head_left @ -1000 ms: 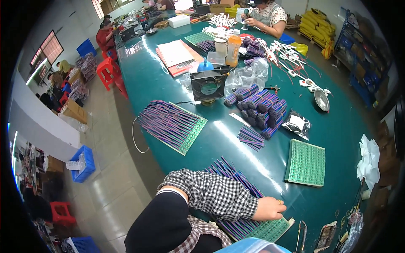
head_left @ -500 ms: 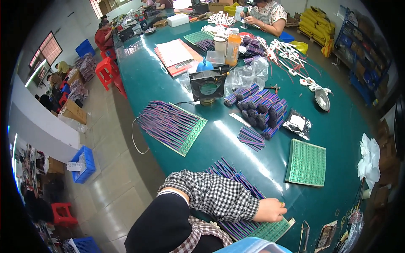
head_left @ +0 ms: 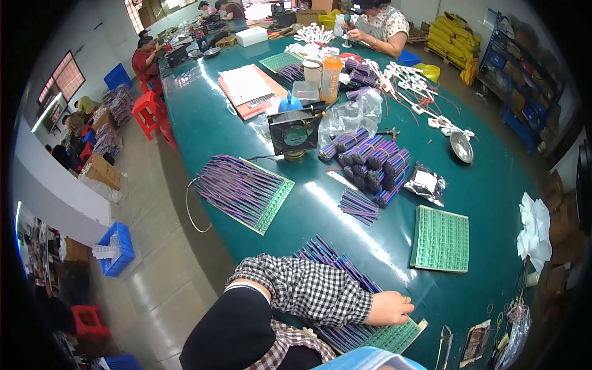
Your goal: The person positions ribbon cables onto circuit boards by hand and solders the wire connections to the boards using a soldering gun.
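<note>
My left hand (head_left: 390, 308), in a black-and-white checked sleeve cover, lies over the near green circuit board panel (head_left: 398, 336). Its fingers are curled together at the panel's upper edge; whatever they grip is hidden. Purple-and-blue wires (head_left: 336, 256) run in rows from this panel, partly under my forearm. My right hand is out of view. Ahead, a second green panel (head_left: 271, 203) carries similar rows of wires. A bare green panel stack (head_left: 439, 239) lies to the right.
Bundled wires (head_left: 373, 160), loose wires (head_left: 359, 206), a small black fan (head_left: 294, 132) and a metal dish (head_left: 460, 148) stand on the green table. Tweezers (head_left: 444, 345) lie at the near right. Across the table, a person (head_left: 379, 31) works beside white parts.
The whole view has shifted slightly, so things on the table sit a little further left. My left hand stays at the same panel, its fingers still curled.
</note>
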The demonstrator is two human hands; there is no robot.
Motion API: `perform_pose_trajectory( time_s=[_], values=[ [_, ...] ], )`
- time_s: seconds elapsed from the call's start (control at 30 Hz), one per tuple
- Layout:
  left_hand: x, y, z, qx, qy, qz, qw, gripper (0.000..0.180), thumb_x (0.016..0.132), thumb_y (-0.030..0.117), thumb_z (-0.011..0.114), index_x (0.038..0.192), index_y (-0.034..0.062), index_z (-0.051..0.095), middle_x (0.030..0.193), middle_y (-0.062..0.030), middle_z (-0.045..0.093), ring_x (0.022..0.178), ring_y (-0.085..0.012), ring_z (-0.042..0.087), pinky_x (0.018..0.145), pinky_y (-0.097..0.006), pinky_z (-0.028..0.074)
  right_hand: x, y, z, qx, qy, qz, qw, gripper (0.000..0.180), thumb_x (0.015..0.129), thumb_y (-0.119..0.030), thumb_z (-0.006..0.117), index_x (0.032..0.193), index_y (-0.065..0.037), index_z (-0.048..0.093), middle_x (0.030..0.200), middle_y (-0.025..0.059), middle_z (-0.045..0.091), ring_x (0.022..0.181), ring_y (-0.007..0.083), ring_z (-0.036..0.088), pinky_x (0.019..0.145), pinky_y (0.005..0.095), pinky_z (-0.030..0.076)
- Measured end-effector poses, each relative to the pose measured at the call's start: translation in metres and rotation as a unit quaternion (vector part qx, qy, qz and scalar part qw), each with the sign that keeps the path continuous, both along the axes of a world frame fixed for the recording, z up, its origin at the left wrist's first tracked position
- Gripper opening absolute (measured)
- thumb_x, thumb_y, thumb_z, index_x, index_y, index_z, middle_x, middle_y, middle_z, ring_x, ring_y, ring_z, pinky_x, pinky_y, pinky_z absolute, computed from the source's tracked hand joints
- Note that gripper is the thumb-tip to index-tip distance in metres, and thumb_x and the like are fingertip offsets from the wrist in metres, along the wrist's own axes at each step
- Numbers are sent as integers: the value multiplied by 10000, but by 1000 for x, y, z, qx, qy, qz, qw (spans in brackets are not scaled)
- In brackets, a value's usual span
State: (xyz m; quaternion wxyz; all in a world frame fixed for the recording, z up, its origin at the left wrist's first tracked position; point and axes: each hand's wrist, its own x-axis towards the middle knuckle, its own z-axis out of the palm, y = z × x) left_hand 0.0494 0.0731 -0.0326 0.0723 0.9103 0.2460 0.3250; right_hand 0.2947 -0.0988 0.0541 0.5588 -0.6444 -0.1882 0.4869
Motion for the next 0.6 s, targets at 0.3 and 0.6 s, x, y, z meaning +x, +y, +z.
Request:
perform_pose_trajectory(
  time_s=[0.3, 0.6],
  values=[
    [-3, 4, 5, -49, 29, -45, 997, 100, 740, 145, 597, 765, 52, 569, 822, -121, 562, 759, -279, 610, 588, -400, 521, -36, 11, -4, -9, -212, -126, 969, 307, 953, -175, 604, 1129, 76, 633, 1029, 189, 685, 943, 239, 676, 781, 393, 583],
    [-11, 19, 32, -91, 73, -47, 992, 302, 758, 107, 608, 1038, 4, 659, 948, -81, 599, 833, -220, 615, 674, -336, 527, -44, -6, 10, 79, -211, -10, 974, 361, 942, -200, 624, 1159, 85, 576, 1015, 168, 649, 988, 307, 666, 717, 358, 625]
  ],
)
